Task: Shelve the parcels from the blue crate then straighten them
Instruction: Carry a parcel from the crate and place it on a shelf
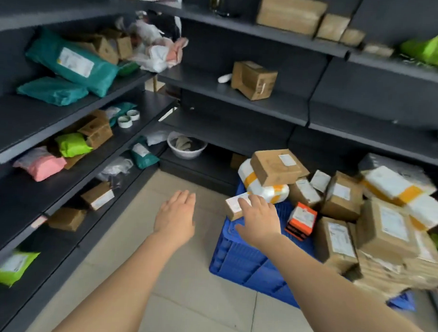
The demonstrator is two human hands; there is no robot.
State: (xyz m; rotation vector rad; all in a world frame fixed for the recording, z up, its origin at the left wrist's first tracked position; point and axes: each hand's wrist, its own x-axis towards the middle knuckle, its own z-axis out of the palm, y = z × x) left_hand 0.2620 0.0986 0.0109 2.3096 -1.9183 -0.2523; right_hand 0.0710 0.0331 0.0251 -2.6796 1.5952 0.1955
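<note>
On the near-left corner of the heaped blue crate [246, 262], a small labelled parcel [232, 206] is covered by the right hand [258, 217], fingers spread, nothing gripped. The left hand [177, 214] is held flat and empty. The pick-up stage is inferred; a closing grasp is required next.

Extending both bare arms forward and down, left forearm [122, 282] and right forearm [333, 291] angling inward from the lower corners. Holding the left hand [175, 214] flat, palm down, fingers straight and close together. Stretching the right hand [259, 217] palm down, fingers slightly spread, thumb sticking out leftward.
</note>
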